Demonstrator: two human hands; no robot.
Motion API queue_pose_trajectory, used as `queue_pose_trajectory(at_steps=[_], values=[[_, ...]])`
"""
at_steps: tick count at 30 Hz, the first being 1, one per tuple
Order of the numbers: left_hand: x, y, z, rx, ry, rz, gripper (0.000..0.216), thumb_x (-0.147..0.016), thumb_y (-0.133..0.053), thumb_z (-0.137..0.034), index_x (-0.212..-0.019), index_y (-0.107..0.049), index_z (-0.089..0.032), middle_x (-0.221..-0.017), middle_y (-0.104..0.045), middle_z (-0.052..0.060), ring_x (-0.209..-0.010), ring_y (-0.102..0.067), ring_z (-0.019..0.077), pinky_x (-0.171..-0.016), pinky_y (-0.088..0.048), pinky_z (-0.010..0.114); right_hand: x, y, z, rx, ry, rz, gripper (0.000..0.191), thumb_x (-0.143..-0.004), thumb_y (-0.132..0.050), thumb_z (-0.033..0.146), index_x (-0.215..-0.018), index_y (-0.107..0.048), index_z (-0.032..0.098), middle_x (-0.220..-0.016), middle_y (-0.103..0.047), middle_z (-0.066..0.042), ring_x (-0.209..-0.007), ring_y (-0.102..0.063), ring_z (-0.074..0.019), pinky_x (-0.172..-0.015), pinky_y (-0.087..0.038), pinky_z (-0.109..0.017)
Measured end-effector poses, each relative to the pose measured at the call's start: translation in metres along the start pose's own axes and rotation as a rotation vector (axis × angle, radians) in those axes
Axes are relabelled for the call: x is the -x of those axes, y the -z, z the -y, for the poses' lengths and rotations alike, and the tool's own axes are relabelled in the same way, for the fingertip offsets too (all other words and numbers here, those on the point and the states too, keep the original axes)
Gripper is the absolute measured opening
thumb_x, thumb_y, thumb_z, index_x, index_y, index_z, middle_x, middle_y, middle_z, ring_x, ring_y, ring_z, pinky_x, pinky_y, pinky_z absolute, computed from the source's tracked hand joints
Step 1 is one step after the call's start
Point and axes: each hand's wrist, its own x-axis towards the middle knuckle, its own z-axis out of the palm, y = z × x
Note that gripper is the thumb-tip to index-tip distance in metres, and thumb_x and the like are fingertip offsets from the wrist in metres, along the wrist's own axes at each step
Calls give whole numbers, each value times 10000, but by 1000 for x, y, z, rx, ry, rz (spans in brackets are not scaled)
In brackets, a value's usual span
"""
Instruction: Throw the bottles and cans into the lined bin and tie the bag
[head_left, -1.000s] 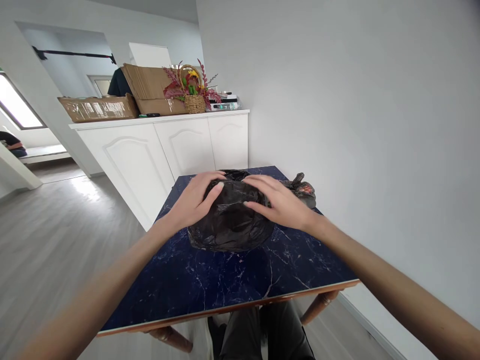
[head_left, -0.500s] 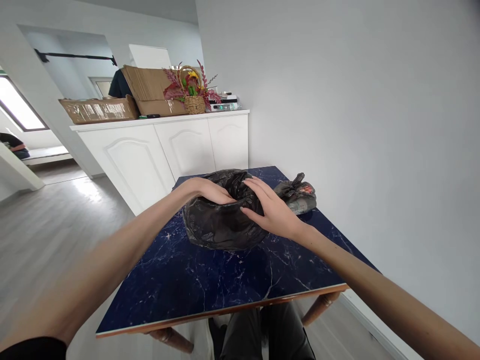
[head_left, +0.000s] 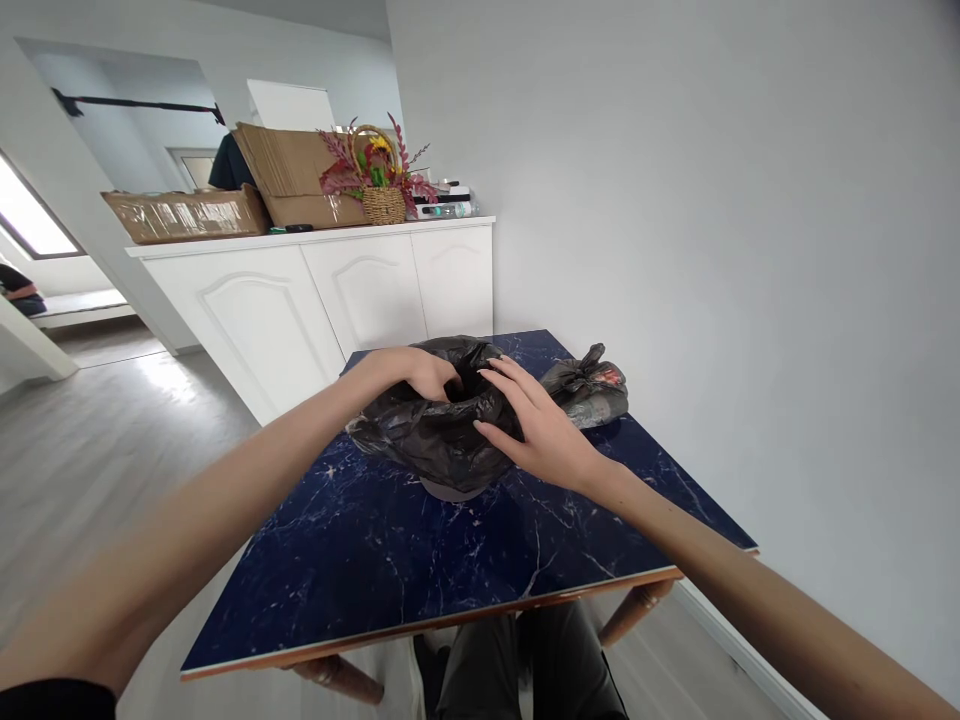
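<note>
A black plastic bag [head_left: 442, 440] stands on the table with its mouth open toward me. Below its front, a greyish rounded edge [head_left: 452, 492] shows; I cannot make out what it belongs to. My left hand [head_left: 431, 374] reaches into the bag's mouth from the left, and its fingertips are hidden inside. On the right side of the rim lies my right hand [head_left: 536, 425], its fingers spread and touching the plastic. Beyond it is a second, knotted black bag [head_left: 592, 390] with something red and pale showing through.
The blue marble-patterned table [head_left: 337, 590] has wooden legs and stands against a grey wall [head_left: 675, 200]. Behind it, a white cabinet [head_left: 367, 290] carries cardboard boxes [head_left: 187, 218], a wicker flower basket [head_left: 384, 205] and a plastic bottle [head_left: 454, 210]. Part of a person [head_left: 21, 288] shows at far left.
The bag's lower front has lifted and bunched, uncovering the greyish edge, and its left side spreads farther left. My left hand has drawn slightly up and left. The view has shifted a little.
</note>
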Motion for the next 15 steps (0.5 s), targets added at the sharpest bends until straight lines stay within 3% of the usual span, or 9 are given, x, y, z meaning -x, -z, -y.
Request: queue_pose_trajectory(at_steps=[2, 3, 5, 8, 10, 12, 15], values=[[19, 17, -12, 2, -84, 231, 512, -850, -752, -584, -1272, -804, -299, -1258, -813, 99, -1040, -765, 313, -894, -602, 421, 3, -1, 0, 6, 4, -3, 677, -1119, -502, 492, -1727, -274, 300, -1774, -349, -136, -1691, -228, -349, -1344, -351, -612], [30, 22, -18, 3, -110, 220, 524, -934, -665, -623, -1329, -772, -296, -1316, -793, 95, -1082, -761, 302, -923, -595, 416, 4, -2, 0, 13, 12, -5, 681, -1122, -496, 496, -1731, -265, 300, -1773, -348, -140, -1692, -223, -352, -1343, -349, -617], [54, 24, -29, 1, -122, 41, 531, -1044, -519, -641, -1373, -730, -280, -1355, -772, 89, -1147, -745, 288, -985, -578, 420, 6, -4, 0, 36, 42, -8, 685, -1125, -489, 498, -1734, -251, 295, -1771, -346, -152, -1695, -211, -359, -1344, -331, -638], [89, 6, -33, -18, -176, -252, 542, -1119, -379, -621, -1371, -695, -259, -1376, -749, 96, -1256, -697, 294, -1122, -521, 488, 6, -9, 0, 71, 101, -6, 677, -1120, -508, 492, -1719, -280, 273, -1747, -377, -174, -1694, -203, -374, -1346, -300, -666], [107, -13, -26, -65, -269, -380, 588, -1072, -481, -689, -1451, -625, -262, -1449, -701, 117, -1364, -635, 327, -1208, -461, 550, 5, -11, -2, 90, 126, -10, 640, -1114, -526, 486, -1677, -351, 237, -1695, -440, -194, -1683, -232, -383, -1343, -306, -662], [118, -32, -16, -123, -335, -477, 783, -964, -672, -724, -1579, -488, -276, -1569, -605, 151, -1477, -548, 365, -1264, -407, 598, 2, -13, -4, 104, 138, -21, 572, -1105, -552, 480, -1601, -448, 217, -1609, -524, -201, -1651, -303, -388, -1333, -326, -654], [124, -58, -2, -119, -297, -604, 1118, -847, -837, -680, -1711, -231, -312, -1746, -362, 198, -1624, -358, 404, -1309, -341, 647, -5, -12, -7, 118, 147, -38, 414, -1087, -598, 464, -1431, -587, 234, -1439, -642, -172, -1537, -470, -382, -1322, -320, -670]])
